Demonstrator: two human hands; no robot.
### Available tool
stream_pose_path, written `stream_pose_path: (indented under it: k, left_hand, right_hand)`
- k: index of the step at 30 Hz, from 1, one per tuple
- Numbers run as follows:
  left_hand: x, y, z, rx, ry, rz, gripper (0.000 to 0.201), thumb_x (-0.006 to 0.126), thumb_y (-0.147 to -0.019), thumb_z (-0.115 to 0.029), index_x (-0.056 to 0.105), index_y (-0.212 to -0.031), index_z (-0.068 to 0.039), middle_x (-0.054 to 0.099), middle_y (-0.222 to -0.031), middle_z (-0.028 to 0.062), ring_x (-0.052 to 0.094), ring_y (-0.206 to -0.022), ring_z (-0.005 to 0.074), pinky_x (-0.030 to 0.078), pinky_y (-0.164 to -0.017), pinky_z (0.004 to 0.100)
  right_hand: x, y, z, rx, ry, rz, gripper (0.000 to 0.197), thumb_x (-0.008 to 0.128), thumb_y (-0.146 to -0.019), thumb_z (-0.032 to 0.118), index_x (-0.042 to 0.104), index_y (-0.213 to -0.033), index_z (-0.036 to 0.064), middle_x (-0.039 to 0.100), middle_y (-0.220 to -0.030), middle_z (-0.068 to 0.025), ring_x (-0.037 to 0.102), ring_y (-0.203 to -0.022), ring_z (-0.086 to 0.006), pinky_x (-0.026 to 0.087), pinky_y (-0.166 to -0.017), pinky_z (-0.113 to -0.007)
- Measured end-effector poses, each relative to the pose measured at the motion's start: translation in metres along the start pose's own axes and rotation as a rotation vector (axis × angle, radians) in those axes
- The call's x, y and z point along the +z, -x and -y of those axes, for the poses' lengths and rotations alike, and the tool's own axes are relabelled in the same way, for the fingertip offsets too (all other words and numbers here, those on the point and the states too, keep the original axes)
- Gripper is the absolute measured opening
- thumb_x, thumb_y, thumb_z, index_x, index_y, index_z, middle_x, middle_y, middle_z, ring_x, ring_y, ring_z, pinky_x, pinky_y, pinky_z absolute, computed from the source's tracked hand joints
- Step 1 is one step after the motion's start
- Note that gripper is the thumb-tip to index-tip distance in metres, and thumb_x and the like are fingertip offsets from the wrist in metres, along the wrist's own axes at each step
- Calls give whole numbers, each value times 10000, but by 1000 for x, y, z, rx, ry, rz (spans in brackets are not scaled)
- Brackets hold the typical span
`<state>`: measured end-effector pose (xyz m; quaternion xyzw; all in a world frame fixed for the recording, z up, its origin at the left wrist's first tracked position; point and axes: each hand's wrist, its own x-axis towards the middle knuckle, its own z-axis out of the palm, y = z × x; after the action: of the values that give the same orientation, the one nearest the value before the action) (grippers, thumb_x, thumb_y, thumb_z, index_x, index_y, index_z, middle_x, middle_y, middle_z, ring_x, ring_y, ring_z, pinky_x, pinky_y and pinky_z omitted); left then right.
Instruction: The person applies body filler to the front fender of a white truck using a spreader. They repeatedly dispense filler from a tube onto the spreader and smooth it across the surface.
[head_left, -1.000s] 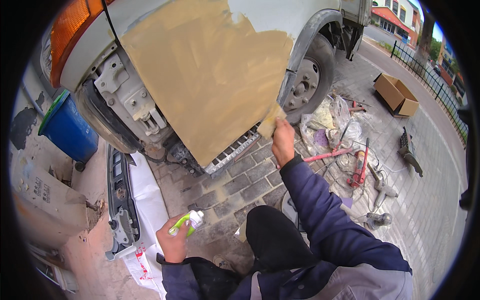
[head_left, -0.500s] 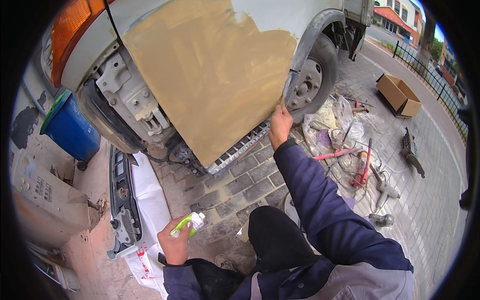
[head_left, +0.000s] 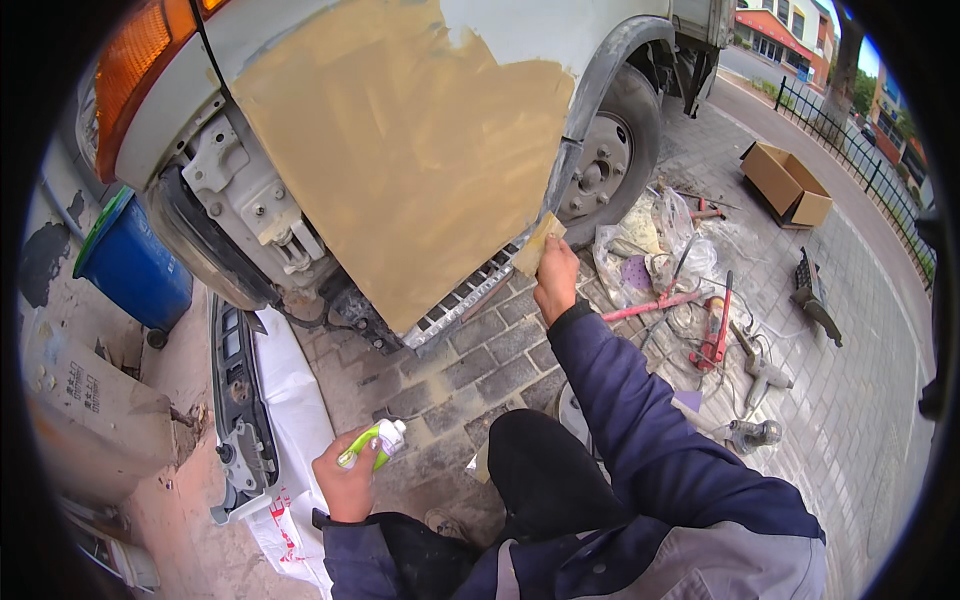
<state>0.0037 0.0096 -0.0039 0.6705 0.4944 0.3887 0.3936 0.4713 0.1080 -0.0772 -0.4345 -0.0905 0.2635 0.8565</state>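
A truck's door-side panel (head_left: 400,150) in front of me is coated with smeared tan filler. My right hand (head_left: 556,280) grips a flat putty spreader (head_left: 538,243) with tan filler on it, close to the panel's lower right corner; whether it touches cannot be made out. Lower left, my left hand (head_left: 346,475) is closed around a small green-and-white squeeze bottle (head_left: 377,440), its white end pointing right. Under the panel runs a slotted metal step (head_left: 460,300).
The truck wheel (head_left: 610,160) stands right of the panel. Beyond it lie plastic sheeting, red-handled tools (head_left: 712,335), a spray gun (head_left: 765,380) and an open cardboard box (head_left: 785,187). A bumper part (head_left: 240,400) on white sheeting and a blue bin (head_left: 135,265) are at left.
My right hand has turned the spreader so its flat tan face shows, and moved slightly down from the panel's edge. The left hand keeps the bottle; the view has shifted a little.
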Motion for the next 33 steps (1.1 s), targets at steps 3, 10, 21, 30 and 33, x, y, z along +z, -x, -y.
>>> stream_pose_path:
  k: [3,10,21,30,33]
  left_hand:
    - [-5,5,0,-5,-3,-18,233,814,-967,-42,836,-1175,61,840,-1066,135,745,-994,166,579,-958,331]
    - [-9,6,0,11,14,-21,232,808,-965,-34,835,-1172,66,840,-1058,136,749,-989,169,581,-951,331]
    - [-6,5,-2,1,6,-19,230,800,-965,-26,832,-1171,73,837,-1054,136,746,-983,164,583,-945,329]
    - [-7,8,-4,0,-14,-17,241,792,-957,-14,829,-1178,74,836,-1064,140,749,-994,170,581,-955,329]
    - [-8,9,-6,18,-25,-23,242,792,-952,-10,830,-1176,72,836,-1061,142,753,-992,177,579,-958,327]
  right_hand:
    - [6,-18,-1,59,-101,-31,325,538,-1153,156,694,-1290,-95,766,-1159,-127,729,-1004,-222,570,-902,-380]
    - [26,-29,18,26,-49,-9,307,576,-1083,80,729,-1242,-132,771,-1192,-168,752,-1014,-251,574,-890,-406]
    - [25,-33,73,-130,-263,237,355,553,-1164,158,656,-1362,-118,756,-1312,-152,759,-1112,-248,601,-992,-398]
    - [3,-17,5,76,-109,-42,330,577,-1119,140,706,-1267,-126,768,-1176,-146,755,-978,-251,595,-902,-395]
    - [5,-24,1,29,-25,-52,304,589,-1113,127,722,-1236,-118,776,-1144,-137,744,-964,-230,577,-868,-374]
